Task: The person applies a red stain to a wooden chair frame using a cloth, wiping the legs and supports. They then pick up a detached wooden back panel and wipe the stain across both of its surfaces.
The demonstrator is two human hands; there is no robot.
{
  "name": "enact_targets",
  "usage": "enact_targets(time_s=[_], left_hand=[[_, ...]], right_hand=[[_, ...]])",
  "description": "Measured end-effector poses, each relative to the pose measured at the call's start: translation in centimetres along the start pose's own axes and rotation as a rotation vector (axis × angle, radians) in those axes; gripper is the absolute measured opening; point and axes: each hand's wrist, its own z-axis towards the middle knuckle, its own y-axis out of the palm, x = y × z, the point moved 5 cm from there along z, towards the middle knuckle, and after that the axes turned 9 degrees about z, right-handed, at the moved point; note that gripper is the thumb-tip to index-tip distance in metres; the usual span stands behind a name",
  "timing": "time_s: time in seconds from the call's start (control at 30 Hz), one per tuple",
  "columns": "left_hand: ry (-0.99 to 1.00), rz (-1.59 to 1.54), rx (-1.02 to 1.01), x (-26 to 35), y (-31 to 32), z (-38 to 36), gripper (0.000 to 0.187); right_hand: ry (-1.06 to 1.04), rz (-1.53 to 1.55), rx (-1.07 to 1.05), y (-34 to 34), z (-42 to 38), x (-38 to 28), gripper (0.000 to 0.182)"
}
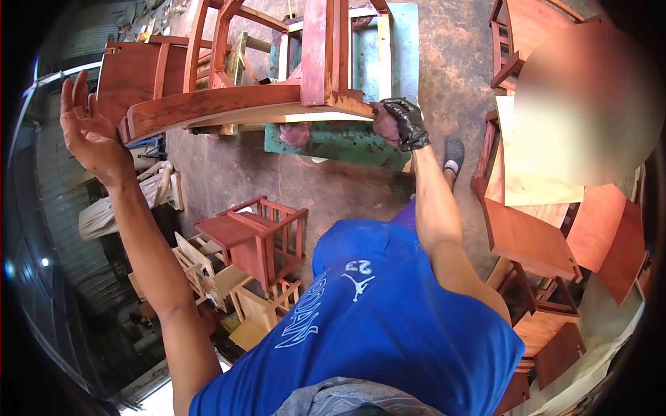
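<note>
A wooden chair (317, 62), stained reddish brown with some bare pale parts, stands tipped in front of me. Its long curved rail (215, 102) runs across toward both my hands. My left hand (90, 132) is bare, palm up with the fingers stretched out, the heel of the palm right at the rail's left end. In a black glove, my right hand (406, 123) grips a stained rag (386, 125) pressed at the rail's right end. Under the chair lies a green board (340, 145) with dark smears, and a second reddish rag (295, 135) rests on it.
A small red-brown chair (257, 239) stands at lower left among pale wooden pieces (253, 312). On the right are stacked stained chairs and panels (534, 236), partly behind a blurred patch. Pale bundled slats (128, 201) lie to the left by a corrugated wall (55, 159).
</note>
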Motion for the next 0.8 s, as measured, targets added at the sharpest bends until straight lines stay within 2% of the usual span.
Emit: enact_targets(time_s=[0.03,0.1,0.13,0.17,0.23,0.37,0.43,0.47,0.53,0.57,0.67,0.73,0.8], left_hand=[[0.005,-0.002,-0.001,-0.1,-0.1,0.1,0.06],[0.026,0.023,-0.019,-0.4,-0.2,0.2,0.06],[0.028,0.02,-0.02,-0.5,-0.2,0.2,0.06],[0.022,0.022,-0.025,-0.4,-0.2,-0.1,0.06],[-0.003,-0.001,-0.013,0.2,0.2,-0.3,0.061],[-0.001,0.019,-0.02,-0.3,0.0,0.1,0.062],[-0.002,0.042,-0.029,-0.3,0.0,0.1,0.063],[-0.004,0.041,-0.032,-0.3,-0.1,0.0,0.063],[0.004,0.029,-0.033,-0.3,0.3,0.1,0.064],[0.0,0.042,-0.031,-0.2,0.2,0.0,0.064],[-0.004,0.05,-0.035,-0.1,0.1,0.0,0.064],[-0.009,0.042,-0.033,-0.2,0.1,0.1,0.064],[-0.006,-0.002,-0.042,-0.3,0.0,0.1,0.062]], right_hand=[[-0.004,0.001,0.004,0.8,0.2,-2.5,0.019],[0.199,0.289,0.103,2.4,0.8,-7.7,0.016],[0.095,0.244,0.114,3.3,1.2,-12.0,0.016],[0.103,0.245,0.113,4.5,1.2,-14.9,0.016],[0.008,0.389,0.174,5.4,1.3,-18.8,0.018],[0.013,0.402,0.311,5.7,-0.6,-11.1,0.019],[0.336,0.409,0.433,4.1,-2.4,-2.0,0.017],[0.34,0.411,0.434,3.5,-3.3,1.4,0.017],[0.556,0.78,0.483,2.9,-4.0,8.4,0.018],[0.557,0.782,0.482,3.3,-4.4,10.8,0.018],[0.461,0.733,0.507,4.2,-4.5,11.2,0.016],[0.145,0.395,0.408,5.6,-3.3,-0.9,0.013],[-0.053,0.276,0.371,6.8,-2.1,-14.0,0.012]])
